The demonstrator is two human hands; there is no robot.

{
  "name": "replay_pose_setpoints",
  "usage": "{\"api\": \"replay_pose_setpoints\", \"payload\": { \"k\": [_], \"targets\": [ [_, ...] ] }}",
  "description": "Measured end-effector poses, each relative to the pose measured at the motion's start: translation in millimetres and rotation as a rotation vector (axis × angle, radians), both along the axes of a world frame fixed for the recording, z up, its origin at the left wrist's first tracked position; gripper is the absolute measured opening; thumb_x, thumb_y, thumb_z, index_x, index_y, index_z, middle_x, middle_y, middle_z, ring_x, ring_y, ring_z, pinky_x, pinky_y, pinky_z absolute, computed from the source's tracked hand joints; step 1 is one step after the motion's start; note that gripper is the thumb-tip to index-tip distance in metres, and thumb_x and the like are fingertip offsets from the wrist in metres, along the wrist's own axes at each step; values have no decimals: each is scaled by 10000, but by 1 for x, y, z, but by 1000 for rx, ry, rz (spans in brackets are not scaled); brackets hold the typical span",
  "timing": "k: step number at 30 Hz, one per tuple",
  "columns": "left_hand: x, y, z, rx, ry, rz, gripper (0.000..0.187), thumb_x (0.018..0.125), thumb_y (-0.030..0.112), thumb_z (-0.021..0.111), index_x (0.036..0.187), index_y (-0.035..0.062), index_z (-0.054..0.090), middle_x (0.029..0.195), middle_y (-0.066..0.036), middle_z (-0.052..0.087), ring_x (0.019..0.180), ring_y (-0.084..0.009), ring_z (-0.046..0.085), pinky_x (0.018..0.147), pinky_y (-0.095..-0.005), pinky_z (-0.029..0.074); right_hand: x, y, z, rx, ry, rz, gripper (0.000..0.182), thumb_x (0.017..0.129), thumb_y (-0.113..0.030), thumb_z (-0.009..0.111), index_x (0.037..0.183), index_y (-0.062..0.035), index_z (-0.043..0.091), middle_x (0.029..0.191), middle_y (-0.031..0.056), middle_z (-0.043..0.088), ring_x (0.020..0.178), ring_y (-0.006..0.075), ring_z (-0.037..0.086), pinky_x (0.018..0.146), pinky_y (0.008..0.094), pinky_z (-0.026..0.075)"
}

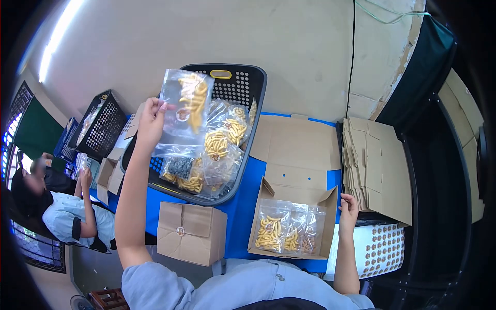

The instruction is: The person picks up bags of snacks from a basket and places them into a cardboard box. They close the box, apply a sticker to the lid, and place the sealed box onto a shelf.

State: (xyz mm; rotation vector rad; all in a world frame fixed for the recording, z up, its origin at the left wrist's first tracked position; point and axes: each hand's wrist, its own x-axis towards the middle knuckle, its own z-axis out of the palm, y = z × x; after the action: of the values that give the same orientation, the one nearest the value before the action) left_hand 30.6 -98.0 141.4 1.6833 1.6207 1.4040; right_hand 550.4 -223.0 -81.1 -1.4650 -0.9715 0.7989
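Observation:
My left hand (153,118) is closed on the edge of a clear plastic bag of yellow curled snacks (194,101), raised over a black basket (260,98). Inside the basket lie several similar snack bags (223,139). A dark mesh-like bundle (180,166) rests among them. My right hand (348,211) is beside the right wall of an open cardboard box (292,254), its fingers loosely bent and nothing visible in them. Bags of snacks (289,230) lie side by side in that box, whose lid (297,142) is folded back.
A closed cardboard box (191,232) with a round sticker stands left of the open one. Flat folded boxes (380,165) are stacked at right, above a sheet of round stickers (382,250). Another person (77,214) works at left near a second black basket (106,126).

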Motion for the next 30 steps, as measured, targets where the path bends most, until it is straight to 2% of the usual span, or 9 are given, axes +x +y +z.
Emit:
{"api": "replay_pose_setpoints", "payload": {
  "k": [7, 10, 11, 14, 15, 18, 19, 26, 30],
  "targets": [
    [149, -66, 9, -183, -868, -298, 212, 910, 91, 579, 1089, 64, 469, 1149, -118, 586, 1022, -278, 630, 836, -412, 556, -53, -8, 25, 13, 30, 409, 202, 907, -144, 570, 1085, -50, 588, 977, 15, 598, 901, 119, 553, 800, 256, 441],
    [212, -102, -30, -566, -859, -512, 473, 859, 8, 617, 1281, 40, 406, 1172, -110, 576, 1067, -269, 608, 862, -402, 546, -92, -33, 41, -54, -544, 801, 491, 900, -307, 610, 1286, -36, 475, 1218, 165, 532, 1142, 273, 482, 976, 378, 373],
    [230, -113, -43, -596, -910, -597, 485, 854, -16, 614, 1286, 37, 399, 1173, -116, 574, 1073, -267, 605, 869, -398, 543, -105, -35, 19, -79, -451, 921, 764, 855, -433, 639, 1399, -15, 301, 1396, 187, 389, 1278, 300, 378, 1059, 406, 293],
    [265, -143, -66, -553, -896, -766, 472, 860, -44, 595, 1282, 34, 399, 1168, -123, 576, 1089, -266, 596, 901, -381, 522, -123, -60, 19, 252, -204, 871, 900, 818, -400, 699, 1448, -50, 160, 1429, 154, 312, 1312, 305, 348, 1043, 415, 346],
    [271, -151, -73, -565, -822, -789, 499, 868, 16, 621, 1307, 43, 384, 1201, -137, 553, 1131, -262, 567, 952, -355, 481, -120, -71, 19, 112, 313, 901, 1022, 794, -418, 725, 1462, -68, 36, 1473, 112, 238, 1337, 279, 311, 1068, 397, 327],
    [279, -167, -116, -399, -390, -732, 634, 835, 151, 705, 1345, 39, 345, 1236, -133, 513, 1194, -219, 497, 995, -353, 428, -109, -73, 41, 269, 1031, 434, 891, 827, -317, 715, 1440, -47, 127, 1456, 112, 250, 1304, 261, 357, 1059, 384, 347],
    [278, -164, -111, -305, 102, -911, 756, 797, 250, 751, 1366, 24, 308, 1284, -156, 468, 1264, -232, 417, 1030, -356, 378, -107, -72, 80, 256, 906, 283, 759, 845, -261, 696, 1393, -34, 222, 1403, 109, 324, 1262, 245, 403, 1023, 380, 390],
    [225, -133, -105, -314, -971, -836, 887, 777, 336, 698, 1412, 104, 123, 1349, -142, 353, 1286, -262, 378, 1061, -423, 320, -49, -52, 119, 514, 583, 210, 286, 812, -54, 705, 1048, -21, 549, 946, 62, 629, 881, 164, 619, 782, 312, 536],
    [207, -160, -107, -166, -546, -807, 845, 780, 371, 676, 1396, 74, 178, 1351, -142, 359, 1297, -253, 372, 1076, -417, 282, -61, -65, 119, 257, 384, 357, 255, 788, 10, 709, 1000, -28, 574, 890, 49, 653, 785, 126, 637, 782, 278, 525]
  ]
}}
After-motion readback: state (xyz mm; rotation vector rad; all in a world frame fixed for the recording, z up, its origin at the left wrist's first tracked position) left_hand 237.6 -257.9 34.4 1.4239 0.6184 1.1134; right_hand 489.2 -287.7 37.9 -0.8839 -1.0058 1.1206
